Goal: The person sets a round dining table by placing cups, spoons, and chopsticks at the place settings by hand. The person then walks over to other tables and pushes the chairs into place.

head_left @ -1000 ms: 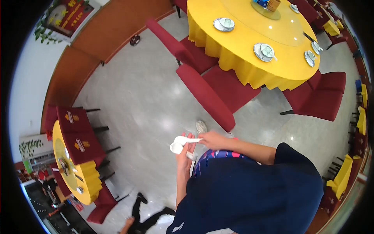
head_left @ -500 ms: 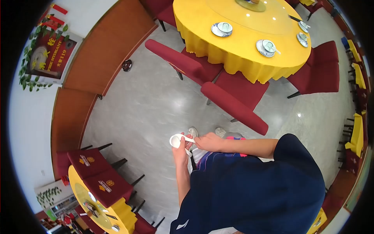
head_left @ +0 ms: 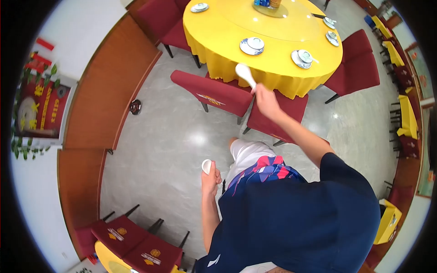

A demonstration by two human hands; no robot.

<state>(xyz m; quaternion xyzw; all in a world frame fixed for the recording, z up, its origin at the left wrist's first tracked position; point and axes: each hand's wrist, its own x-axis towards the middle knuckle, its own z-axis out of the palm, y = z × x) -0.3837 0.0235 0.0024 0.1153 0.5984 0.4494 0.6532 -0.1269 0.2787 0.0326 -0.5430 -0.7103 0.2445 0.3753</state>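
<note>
Stretched out toward the round table, my right hand [head_left: 267, 102] grips a white soup spoon [head_left: 244, 73] by its handle. The spoon's bowl is held out over a red chair, close to the yellow tablecloth [head_left: 268, 79]. My left hand [head_left: 210, 181] stays low in front of my body, closed on another white spoon [head_left: 206, 166]; its bowl shows above my thumb, and whether more are in the hand I cannot tell. On the table near the right hand are two place settings, a plate with a glass bowl [head_left: 252, 46] and another plate [head_left: 302, 59] with a spoon.
Red chairs [head_left: 214, 93] stand along the table's near side, between me and the cloth. More settings [head_left: 332, 38] and a glass turntable [head_left: 273, 25] are on the table. Two chairs [head_left: 141, 248] are at lower left. A dark round object [head_left: 135, 107] lies by the wood panelling.
My right hand has moved away from my left, taking one spoon forward and up toward the table. My body has come nearer the chairs. The left hand still holds a spoon.
</note>
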